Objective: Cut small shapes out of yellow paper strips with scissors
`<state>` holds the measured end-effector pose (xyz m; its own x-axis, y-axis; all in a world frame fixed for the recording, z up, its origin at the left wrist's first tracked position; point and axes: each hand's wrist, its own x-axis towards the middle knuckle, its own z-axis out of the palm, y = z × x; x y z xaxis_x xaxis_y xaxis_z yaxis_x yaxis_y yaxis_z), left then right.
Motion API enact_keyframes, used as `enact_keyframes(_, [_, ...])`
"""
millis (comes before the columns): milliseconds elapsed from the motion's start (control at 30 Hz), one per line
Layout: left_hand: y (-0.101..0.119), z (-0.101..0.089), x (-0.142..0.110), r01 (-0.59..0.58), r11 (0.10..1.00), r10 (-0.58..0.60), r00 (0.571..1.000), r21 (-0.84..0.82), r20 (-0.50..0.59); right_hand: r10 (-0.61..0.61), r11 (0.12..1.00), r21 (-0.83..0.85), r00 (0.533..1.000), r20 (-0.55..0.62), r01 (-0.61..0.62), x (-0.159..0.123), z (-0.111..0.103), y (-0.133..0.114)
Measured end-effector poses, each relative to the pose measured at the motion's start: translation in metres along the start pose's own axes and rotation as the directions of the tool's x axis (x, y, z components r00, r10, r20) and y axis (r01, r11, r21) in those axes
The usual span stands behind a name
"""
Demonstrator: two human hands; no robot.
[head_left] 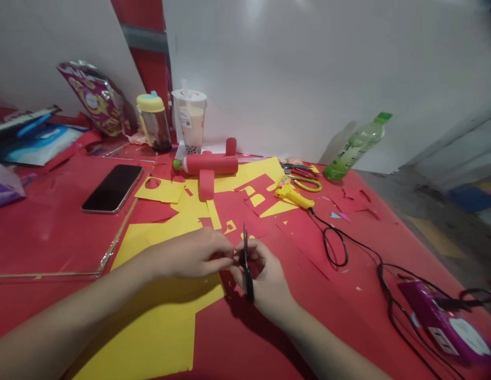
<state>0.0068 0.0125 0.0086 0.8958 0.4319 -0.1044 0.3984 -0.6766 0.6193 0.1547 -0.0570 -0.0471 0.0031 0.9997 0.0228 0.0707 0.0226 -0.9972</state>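
Black-handled scissors [249, 282] stand nearly upright, blades pointing away, in my right hand [269, 279], whose fingers curl round them. My left hand [208, 252] meets the right at the scissors. Its thumb and fingers are pinched together, but what lies between them is hidden. Beneath my left arm lies a large yellow paper sheet [162, 327]. Cut red paper [229, 203] and small yellow scraps [256, 199] lie just beyond my hands. Further off rests a red paper-wrapped bottle [211, 164] with flat paper strips on it and a green cap at its left end.
A yellow hot glue gun [295, 196] trails a black cord [359, 241] towards a purple power strip [446, 316]. Yellow-handled scissors [308, 184] and a tilted green bottle [354, 148] are behind. Leftward are a phone [113, 189], bubble tea cup [193, 124], yellow-lidded bottle [154, 124] and snack bag [95, 100].
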Motion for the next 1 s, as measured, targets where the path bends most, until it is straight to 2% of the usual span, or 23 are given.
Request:
enact_keyframes(233, [-0.009,0.003,0.000,-0.022,0.997,0.020,1.000,-0.077,-0.020,0.010,1.000,-0.021,1.000,-0.012,-0.010,-0.001,0.001,0.003])
enact_keyframes(400, [-0.010,0.005,0.000,0.006,0.992,-0.005,1.000,-0.125,0.005,0.013,1.000,0.008,0.999,-0.031,-0.013,-0.002,0.002,0.005])
enact_keyframes(567, [-0.008,0.003,0.002,0.060,0.984,-0.074,0.994,-0.168,-0.077,0.051,0.994,0.105,0.990,-0.129,-0.037,0.001,0.002,0.000])
enact_keyframes(667, [-0.004,0.001,0.003,0.122,0.965,-0.166,0.970,-0.233,-0.180,0.061,0.981,0.193,0.988,-0.141,-0.034,0.003,0.002,-0.005])
enact_keyframes(767, [0.001,0.001,0.004,0.148,0.921,-0.242,0.943,-0.359,-0.231,0.061,0.976,0.216,0.988,-0.143,-0.029,0.003,0.001,-0.007])
enact_keyframes(1000, [0.006,0.003,0.002,0.104,0.868,-0.316,0.870,-0.485,-0.380,0.058,0.986,0.162,0.991,-0.124,-0.038,0.002,0.000,-0.006])
